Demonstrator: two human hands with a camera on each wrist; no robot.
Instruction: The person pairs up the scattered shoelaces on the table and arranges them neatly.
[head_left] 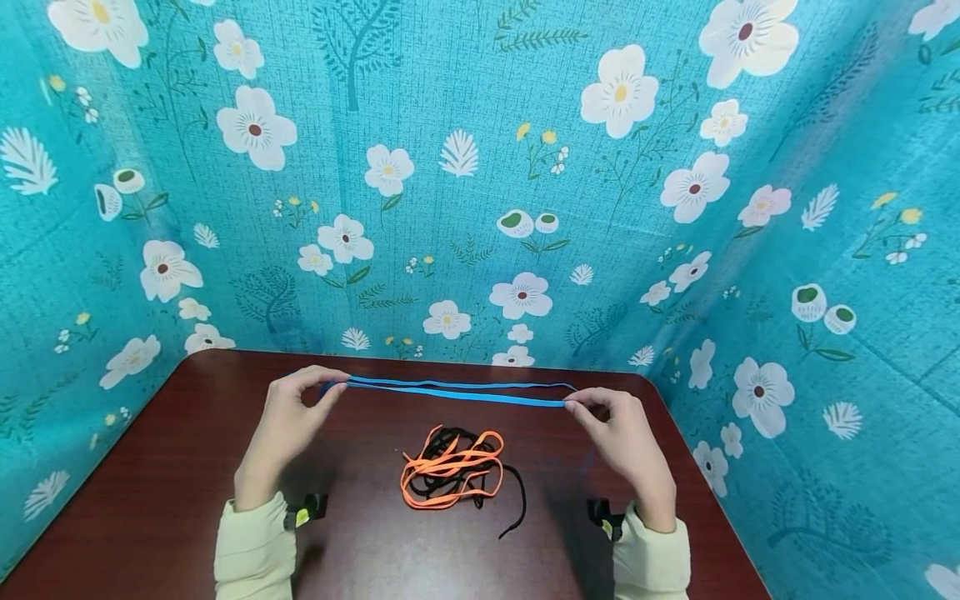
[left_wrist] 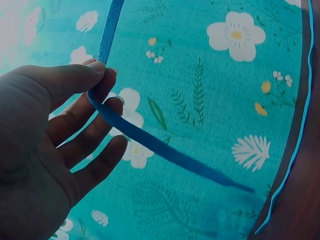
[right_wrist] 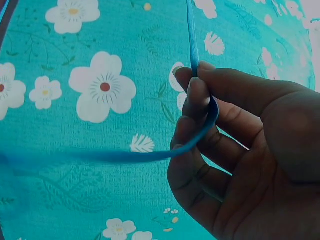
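Note:
A flat blue shoelace (head_left: 480, 397) runs taut between both hands above the back of the table. My left hand (head_left: 296, 421) pinches it between thumb and fingertips; in the left wrist view, a short tail of the lace (left_wrist: 165, 150) hangs past the other fingers and narrows to a tip. Thumb and index finger of my right hand (head_left: 626, 433) pinch the opposite side, and the lace (right_wrist: 150, 156) curves on below them, blurred toward its end. Behind the taut stretch runs a second thin blue strand; whether it touches the table I cannot tell.
On the dark red-brown table (head_left: 360, 533), between the forearms, lies a loose tangle of an orange shoelace (head_left: 433, 503) and a black shoelace (head_left: 522, 492), whose tail trails toward the front right. A flowered turquoise cloth (head_left: 450, 258) hangs behind and beside the table.

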